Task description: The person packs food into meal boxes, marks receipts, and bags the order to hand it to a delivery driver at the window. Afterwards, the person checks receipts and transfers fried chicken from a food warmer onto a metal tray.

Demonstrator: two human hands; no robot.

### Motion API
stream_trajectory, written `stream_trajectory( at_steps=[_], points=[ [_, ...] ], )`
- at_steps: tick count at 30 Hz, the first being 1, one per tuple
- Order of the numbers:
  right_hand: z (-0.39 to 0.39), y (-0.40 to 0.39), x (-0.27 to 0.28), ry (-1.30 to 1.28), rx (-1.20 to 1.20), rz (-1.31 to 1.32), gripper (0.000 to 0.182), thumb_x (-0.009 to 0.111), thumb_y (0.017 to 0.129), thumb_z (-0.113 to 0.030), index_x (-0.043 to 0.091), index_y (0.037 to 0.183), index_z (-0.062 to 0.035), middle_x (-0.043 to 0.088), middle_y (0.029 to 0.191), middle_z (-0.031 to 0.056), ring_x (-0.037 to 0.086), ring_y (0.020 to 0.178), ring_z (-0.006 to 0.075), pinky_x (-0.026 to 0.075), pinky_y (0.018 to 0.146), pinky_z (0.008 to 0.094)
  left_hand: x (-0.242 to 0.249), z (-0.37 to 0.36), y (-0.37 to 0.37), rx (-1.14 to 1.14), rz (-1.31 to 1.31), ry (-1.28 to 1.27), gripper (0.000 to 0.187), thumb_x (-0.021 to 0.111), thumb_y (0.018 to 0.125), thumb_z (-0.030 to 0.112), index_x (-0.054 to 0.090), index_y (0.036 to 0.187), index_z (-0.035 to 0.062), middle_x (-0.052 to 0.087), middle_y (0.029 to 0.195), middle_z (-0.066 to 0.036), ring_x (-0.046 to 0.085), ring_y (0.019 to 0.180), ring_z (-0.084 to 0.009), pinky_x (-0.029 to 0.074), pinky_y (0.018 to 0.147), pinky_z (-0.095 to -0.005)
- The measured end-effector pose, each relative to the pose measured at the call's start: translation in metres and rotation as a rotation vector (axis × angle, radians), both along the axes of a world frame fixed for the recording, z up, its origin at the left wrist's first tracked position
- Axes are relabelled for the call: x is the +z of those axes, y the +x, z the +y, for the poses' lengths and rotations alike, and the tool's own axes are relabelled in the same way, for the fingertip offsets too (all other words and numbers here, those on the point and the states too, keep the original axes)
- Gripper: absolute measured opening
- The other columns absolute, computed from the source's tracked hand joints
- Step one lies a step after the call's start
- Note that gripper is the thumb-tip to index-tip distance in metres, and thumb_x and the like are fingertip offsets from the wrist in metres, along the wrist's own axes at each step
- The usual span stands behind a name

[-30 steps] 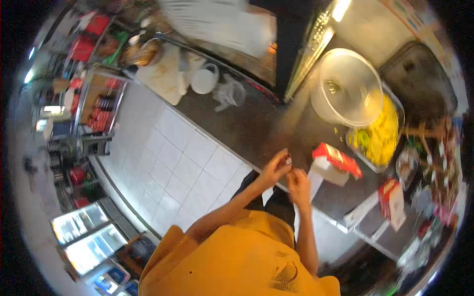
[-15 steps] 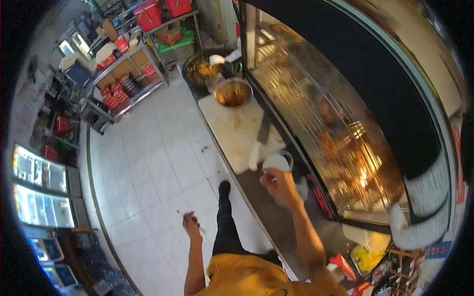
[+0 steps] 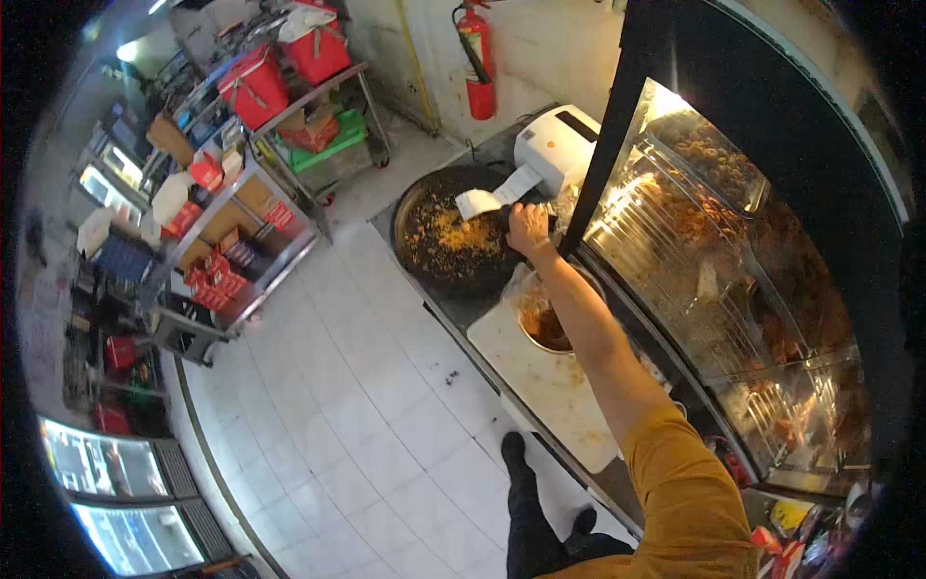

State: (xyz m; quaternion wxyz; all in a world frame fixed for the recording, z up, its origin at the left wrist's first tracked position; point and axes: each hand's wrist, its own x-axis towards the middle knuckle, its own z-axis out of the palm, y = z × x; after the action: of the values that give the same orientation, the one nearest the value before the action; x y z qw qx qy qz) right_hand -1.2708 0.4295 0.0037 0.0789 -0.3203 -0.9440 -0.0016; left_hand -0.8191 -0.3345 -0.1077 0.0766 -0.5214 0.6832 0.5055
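Right hand (image 3: 528, 230) at the right side of the dark pan (image 3: 485, 270), fingers bent over a dark piece (image 3: 498, 220) at the rim; cannot tell a firm grip from light contact, nor a handle from a separate tool. Left hand out of view. Pan at the far end of the counter, beyond the cutting board (image 3: 540, 386), with orange crumbs (image 3: 461, 234) near the middle and darker bits around. White printer (image 3: 555, 150) just behind, with a paper strip (image 3: 494, 195) reaching over the pan. Recommended handling: keep the forearm (image 3: 603, 338) high above the bowl (image 3: 550, 349), partly hidden beneath. Hold fingertips clear of the crumbs and of the paper. Apply light, even pressure at the rim, to limit the risk of tilting and spilling. Keep the wrist off the glass cabinet (image 3: 694, 48), close on the right and possibly hot.
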Motion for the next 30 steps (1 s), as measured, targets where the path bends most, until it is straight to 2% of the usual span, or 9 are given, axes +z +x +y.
stream_trajectory(
  at_steps=[5,9,13,17,20,23,25,28,30],
  points=[
    [0.012,0.039,-0.001,-0.83,-0.073,0.375,0.051,0.077,0.083,-0.042,0.055,0.095,0.0023,0.059,0.089,0.0121,0.057,0.087,0.0198,0.047,0.075,0.0379,0.032,0.063,-0.067,-0.175,0.041,0.005,0.032,0.049,0.101,0.032,0.065,0.103,0.0044,0.054,0.073,-0.001,0.045,0.06,-0.0118,0.037,0.052,-0.0285],
    [-0.121,0.244,0.131,-1.908,0.17,0.948,0.034,0.072,0.088,-0.02,0.058,0.115,-0.0052,0.068,0.094,0.0118,0.063,0.089,0.0202,0.052,0.075,0.0341,0.063,0.115,-0.096,-0.4,0.09,0.031,0.033,0.048,0.101,0.032,0.065,0.099,0.0039,0.052,0.069,0.0,0.042,0.055,-0.0104,0.033,0.047,-0.0268],
    [-0.241,0.472,0.153,-2.252,-0.418,0.772,0.054,0.073,0.086,-0.014,0.05,0.135,-0.009,0.066,0.087,0.0071,0.058,0.066,0.0121,0.046,0.051,0.0243,0.073,0.176,-0.138,-1.055,0.113,0.188,0.038,0.048,0.103,0.036,0.068,0.096,0.0051,0.044,0.065,0.002,0.033,0.054,-0.0083,0.024,0.047,-0.0267],
    [-0.344,0.685,0.151,-1.767,-0.711,0.609,0.06,0.079,0.083,-0.027,0.051,0.134,-0.0116,0.064,0.084,0.0025,0.054,0.063,0.0092,0.043,0.049,0.0261,0.097,0.287,-0.089,-1.705,0.428,0.416,0.032,0.053,0.101,0.03,0.069,0.09,0.0037,0.037,0.064,0.005,0.031,0.056,-0.0062,0.022,0.048,-0.0274],
    [-0.421,0.851,0.079,-0.514,-0.689,0.725,0.06,0.077,0.085,-0.035,0.054,0.134,-0.0109,0.065,0.09,0.0048,0.062,0.073,0.0117,0.049,0.056,0.0275,0.139,0.36,0.03,-2.018,0.457,0.514,0.028,0.059,0.099,0.026,0.071,0.088,0.0031,0.04,0.062,0.006,0.032,0.057,-0.0064,0.025,0.049,-0.0297],
    [-0.427,0.97,0.148,-0.791,-1.233,0.812,0.056,0.072,0.088,-0.038,0.056,0.133,-0.0078,0.067,0.109,0.0167,0.065,0.1,0.0291,0.051,0.084,0.0384,0.162,0.388,0.174,-2.186,0.348,0.608,0.024,0.065,0.096,0.023,0.074,0.089,0.0019,0.053,0.065,0.002,0.045,0.058,-0.0069,0.034,0.052,-0.0288],
    [-0.418,1.039,0.175,-1.004,-1.527,0.967,0.053,0.068,0.091,-0.038,0.057,0.132,-0.0077,0.07,0.107,0.0217,0.069,0.099,0.0386,0.054,0.086,0.0433,0.172,0.403,0.276,-2.398,0.101,0.428,0.027,0.072,0.092,0.024,0.074,0.104,0.0005,0.07,0.093,-0.005,0.059,0.082,-0.0128,0.046,0.075,-0.0273],
    [-0.414,1.133,0.129,-0.488,-1.415,0.814,0.046,0.064,0.092,-0.032,0.056,0.131,-0.0099,0.071,0.097,0.0247,0.069,0.087,0.045,0.055,0.077,0.0484,0.201,0.414,0.428,-2.454,0.396,0.719,0.065,0.081,0.08,0.026,0.056,0.136,0.0033,0.062,0.127,-0.019,0.057,0.122,-0.0319,0.047,0.1,-0.0433],
    [-0.404,1.18,0.111,-0.379,-1.371,0.7,0.043,0.062,0.092,-0.03,0.057,0.13,-0.0108,0.069,0.097,0.0271,0.067,0.088,0.0472,0.054,0.079,0.0511,0.232,0.439,0.503,-2.571,0.901,0.501,0.072,0.084,0.075,0.023,0.054,0.138,0.0087,0.06,0.123,-0.024,0.056,0.121,-0.0386,0.048,0.099,-0.0437]
  ],
)
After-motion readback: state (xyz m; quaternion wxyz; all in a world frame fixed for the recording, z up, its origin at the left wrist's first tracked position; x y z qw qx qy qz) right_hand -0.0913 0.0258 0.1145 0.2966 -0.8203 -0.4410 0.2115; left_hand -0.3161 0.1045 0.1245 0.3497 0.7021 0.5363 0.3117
